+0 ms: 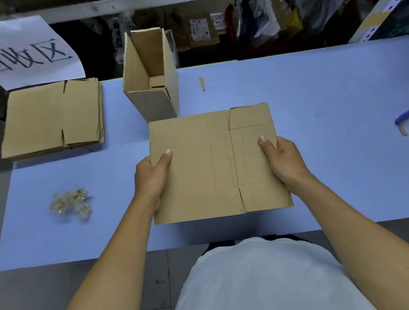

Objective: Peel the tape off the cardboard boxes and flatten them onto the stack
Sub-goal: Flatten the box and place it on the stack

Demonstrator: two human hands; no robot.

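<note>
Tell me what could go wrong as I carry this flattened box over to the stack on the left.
1. The upright open box stands just beyond the flattened box; a swing left toward the stack could clip and topple it.
2. The left hand and right hand grip only the side edges, so the panel may sag or spring open at its creases.
3. The stack's layers look slightly offset; a careless drop could slide them further.

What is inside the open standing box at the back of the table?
Inside the open standing box only bare cardboard walls and a folded flap near the bottom show. Its front wall hides the lowest part, so small contents cannot be ruled out.
</note>
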